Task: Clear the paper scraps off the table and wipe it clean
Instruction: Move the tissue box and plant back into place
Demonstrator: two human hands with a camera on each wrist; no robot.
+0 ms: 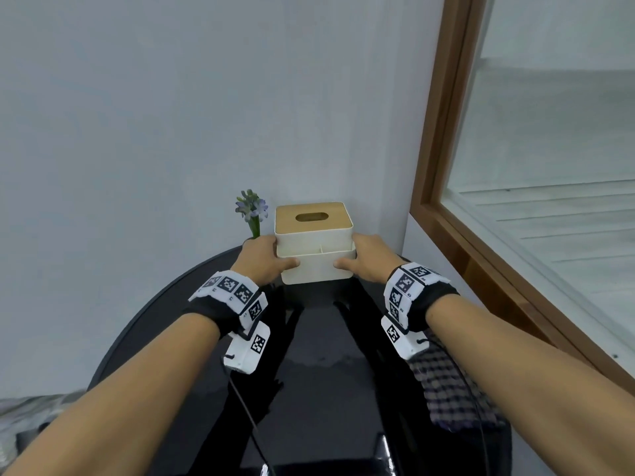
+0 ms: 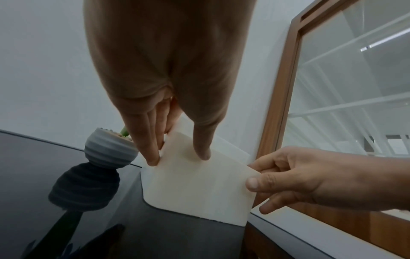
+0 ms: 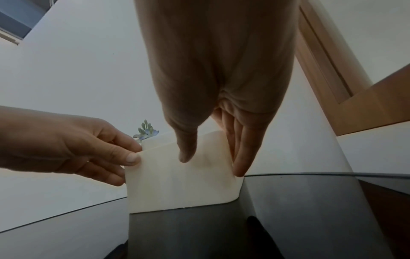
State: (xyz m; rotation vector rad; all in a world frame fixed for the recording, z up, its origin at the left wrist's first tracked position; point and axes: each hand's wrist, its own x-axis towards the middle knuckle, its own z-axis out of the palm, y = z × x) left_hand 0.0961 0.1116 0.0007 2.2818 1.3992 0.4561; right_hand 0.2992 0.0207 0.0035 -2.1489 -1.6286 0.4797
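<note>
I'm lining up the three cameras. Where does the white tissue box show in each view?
Head: the tissue box sits centre, at the table's far edge, left hand and right hand gripping its sides.
Left wrist: lower centre, below the fingers.
Right wrist: lower centre.
Shared landmark: the potted flower, left of the box in every view.

Round table point(image 1: 144, 324): glossy black top, reflective, standing in the corner by the wall. No paper scraps are discernible on its visible surface. Checked cloth point(image 1: 450, 389): dark plaid pattern, lying flat near the right-hand edge of the table top, partly hidden beneath the forearm.
</note>
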